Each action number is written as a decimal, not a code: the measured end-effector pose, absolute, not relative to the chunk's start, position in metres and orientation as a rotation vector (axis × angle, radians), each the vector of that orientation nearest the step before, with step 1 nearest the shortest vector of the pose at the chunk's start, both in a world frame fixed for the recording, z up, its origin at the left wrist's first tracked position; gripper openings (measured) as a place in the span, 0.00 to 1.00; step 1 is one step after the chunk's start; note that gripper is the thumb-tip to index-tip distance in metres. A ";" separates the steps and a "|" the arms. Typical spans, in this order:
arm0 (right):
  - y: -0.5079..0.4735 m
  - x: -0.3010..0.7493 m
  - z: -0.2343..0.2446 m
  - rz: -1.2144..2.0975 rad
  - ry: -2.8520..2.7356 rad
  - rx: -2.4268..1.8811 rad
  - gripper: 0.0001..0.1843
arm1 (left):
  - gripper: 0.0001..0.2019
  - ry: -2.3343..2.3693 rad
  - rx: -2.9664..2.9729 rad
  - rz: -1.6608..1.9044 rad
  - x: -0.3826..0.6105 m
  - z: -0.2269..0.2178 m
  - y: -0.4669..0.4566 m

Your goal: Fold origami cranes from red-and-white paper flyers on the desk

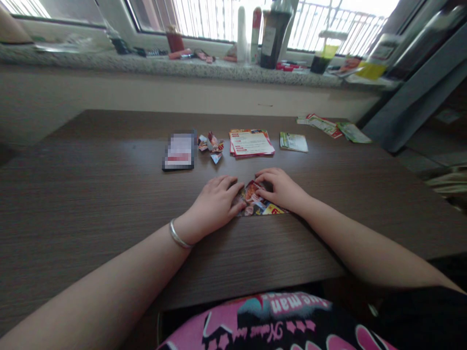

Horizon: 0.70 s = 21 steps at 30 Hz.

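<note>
A folded sheet of colourful printed paper (255, 198) lies on the brown table in front of me. At its left end, my left hand (221, 199) holds it down, thumb at the near side and fingers at the far side. My right hand (279, 192) is on its right part, with the thumb and bent fingers against the paper near the upper fold. Parts of the sheet are hidden beneath both hands. Just beyond them, a small folded paper figure (211, 145) with several points stands on the table.
Behind the hands lie a stack of printed sheets (251, 143), a smaller paper stack (294, 142) and a blurred-out phone-like rectangle (178, 150). Loose leaflets (324, 126) rest at the back right. Bottles, including a dark one (273, 39), line the stone windowsill (219, 70).
</note>
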State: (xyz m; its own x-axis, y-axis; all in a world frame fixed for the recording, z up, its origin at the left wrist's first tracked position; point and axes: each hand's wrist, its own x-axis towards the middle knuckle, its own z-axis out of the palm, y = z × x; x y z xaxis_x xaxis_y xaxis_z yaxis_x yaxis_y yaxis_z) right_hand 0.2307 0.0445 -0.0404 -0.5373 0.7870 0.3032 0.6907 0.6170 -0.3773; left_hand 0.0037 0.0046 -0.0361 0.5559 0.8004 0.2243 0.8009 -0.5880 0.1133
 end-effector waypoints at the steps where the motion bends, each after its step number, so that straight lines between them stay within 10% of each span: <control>1: 0.045 0.229 -0.041 0.322 -2.368 -1.178 0.07 | 0.24 -1.420 -2.786 -0.407 0.003 -0.036 0.005; 21: 0.025 0.206 -0.023 1.144 -1.677 -1.125 0.09 | 0.11 -1.768 -2.924 -0.926 0.013 -0.021 0.000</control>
State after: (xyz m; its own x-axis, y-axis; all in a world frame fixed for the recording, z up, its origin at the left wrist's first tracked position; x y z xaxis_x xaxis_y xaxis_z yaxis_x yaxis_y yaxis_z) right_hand 0.2060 0.0249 -0.0234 -0.2869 0.9495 0.1267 0.2282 0.1962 -0.9536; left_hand 0.0126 -0.0001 -0.0208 0.3892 0.8942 0.2213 0.6912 -0.4423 0.5715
